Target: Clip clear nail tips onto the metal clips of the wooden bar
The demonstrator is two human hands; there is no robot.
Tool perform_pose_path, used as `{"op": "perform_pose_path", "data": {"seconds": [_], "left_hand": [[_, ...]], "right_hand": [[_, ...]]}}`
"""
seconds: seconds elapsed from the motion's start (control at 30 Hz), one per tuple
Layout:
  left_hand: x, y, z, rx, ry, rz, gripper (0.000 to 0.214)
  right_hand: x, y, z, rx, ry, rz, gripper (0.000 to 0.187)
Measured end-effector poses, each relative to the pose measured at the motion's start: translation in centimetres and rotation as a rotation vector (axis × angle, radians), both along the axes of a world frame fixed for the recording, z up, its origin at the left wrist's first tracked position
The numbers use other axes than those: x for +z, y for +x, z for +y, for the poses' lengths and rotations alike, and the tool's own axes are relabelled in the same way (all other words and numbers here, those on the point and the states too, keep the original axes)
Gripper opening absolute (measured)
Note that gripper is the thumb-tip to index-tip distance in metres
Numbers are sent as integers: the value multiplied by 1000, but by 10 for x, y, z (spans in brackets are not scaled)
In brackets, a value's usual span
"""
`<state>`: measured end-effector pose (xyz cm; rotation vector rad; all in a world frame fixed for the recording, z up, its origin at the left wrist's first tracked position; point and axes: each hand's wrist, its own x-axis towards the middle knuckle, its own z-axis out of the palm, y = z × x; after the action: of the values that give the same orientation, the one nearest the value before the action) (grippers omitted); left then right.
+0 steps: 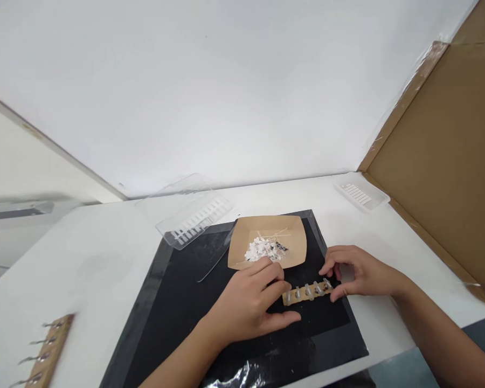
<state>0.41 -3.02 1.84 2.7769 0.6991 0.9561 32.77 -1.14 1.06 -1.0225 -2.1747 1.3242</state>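
Note:
A narrow wooden strip (302, 295) lies on the black mat, with several small clear pieces standing in a row along it. My left hand (258, 299) is at the strip's left end, thumb stretched out and apart from the bent fingers. At the other end, my right hand (353, 269) has its thumb and curled fingers apart on either side of the last clear piece; whether they touch it I cannot tell. Behind my hands sits a brown paper tray (242, 229) holding a heap of small white bits, dark scraps and thin sticks.
The black mat (186, 302) covers the middle of the white table. A clear plastic box (196, 223) with rows of white pieces stands at the back left, another clear tray (361, 195) at the back right. A wooden strip with metal clips (52, 350) lies front left; cardboard (440, 161) walls the right.

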Motion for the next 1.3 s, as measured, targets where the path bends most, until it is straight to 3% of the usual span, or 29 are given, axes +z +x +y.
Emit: {"op": "perform_pose_path", "data": {"seconds": [0.13, 0.53, 0.93, 1.3], "left_hand": [[-2, -1, 1, -7, -11, 35, 29], [-1, 1, 0, 5, 16, 58, 28], [-4, 1, 0, 29, 30, 47, 27], [-6, -2, -1, 73, 62, 93, 30]], "right_hand": [[0, -3, 1, -24, -27, 56, 26], [-13, -5, 0, -88, -403, 77, 31], [-12, -9, 3, -101, -468, 87, 33], [-14, -8, -1, -106, -415, 68, 31]]}}
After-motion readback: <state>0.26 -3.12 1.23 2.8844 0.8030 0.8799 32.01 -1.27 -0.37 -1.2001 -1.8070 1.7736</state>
